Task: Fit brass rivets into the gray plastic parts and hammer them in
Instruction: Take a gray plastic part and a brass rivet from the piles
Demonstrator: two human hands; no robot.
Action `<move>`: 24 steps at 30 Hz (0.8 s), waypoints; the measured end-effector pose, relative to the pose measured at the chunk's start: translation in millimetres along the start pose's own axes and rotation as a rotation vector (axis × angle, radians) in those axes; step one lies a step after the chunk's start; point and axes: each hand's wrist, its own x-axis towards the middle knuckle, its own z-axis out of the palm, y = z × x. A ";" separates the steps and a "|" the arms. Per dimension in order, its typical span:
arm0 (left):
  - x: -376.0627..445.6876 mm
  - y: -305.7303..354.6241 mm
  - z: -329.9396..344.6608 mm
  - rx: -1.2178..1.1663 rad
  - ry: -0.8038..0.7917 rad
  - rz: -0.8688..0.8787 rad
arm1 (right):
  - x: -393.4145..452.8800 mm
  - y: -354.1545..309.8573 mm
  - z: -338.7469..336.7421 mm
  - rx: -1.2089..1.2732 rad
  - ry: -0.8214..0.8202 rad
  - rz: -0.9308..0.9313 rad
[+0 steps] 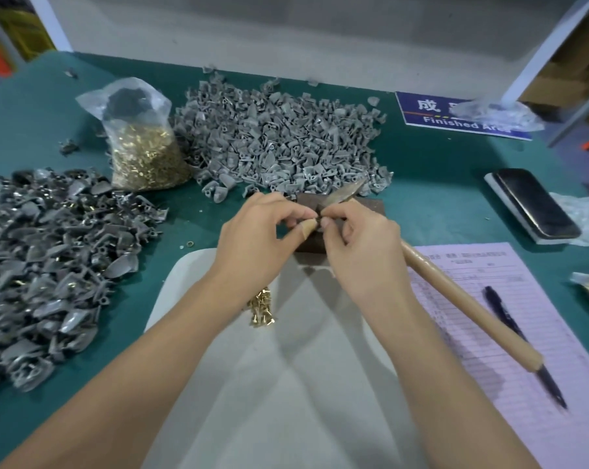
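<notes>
Nearest: a pale grey sheet (286,384) spread on the green table (32,106), both forearms crossing it. A small heap of loose brass rivets (260,308) lies on the sheet beside the left wrist; short shanks, flat heads, bright gold.

Right of the sheet, a pink form (509,333) with a dark pen (523,343) on it. The hammer's wooden handle (469,306) runs slanted across the form toward the right hand.

Middle: left hand (252,242) and right hand (364,252) meet fingertip to fingertip over a dark brown block (310,201). Both sets of fingers are curled and pinched on one small grey plastic part (318,220), mostly hidden; whether a rivet sits in it cannot be told. The left thumb carries a tan wrap. The right palm also closes round the hammer handle, the metal head (349,192) jutting out beyond the knuckles.

Left: a wide pile of darker grey parts (49,252), brass glints showing among them.

Far: a clear bag of brass rivets (140,143) standing upright, then a large heap of light grey parts (279,140), wedge-shaped with small tubular sockets. Far right, a black phone (533,204) and a blue sign (455,116) reading "Finished Area"
</notes>
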 end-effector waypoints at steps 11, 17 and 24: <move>0.3 2.1 2.0 -0.076 -0.020 -0.015 | 4.3 20.3 -28.9 -0.545 -0.044 0.129; 0.9 2.6 -0.4 -0.067 -0.023 0.000 | 1.0 20.7 -36.5 -0.378 0.086 0.121; 0.0 4.6 -2.1 -0.064 -0.025 0.003 | -2.6 17.5 -47.5 -0.269 0.184 0.023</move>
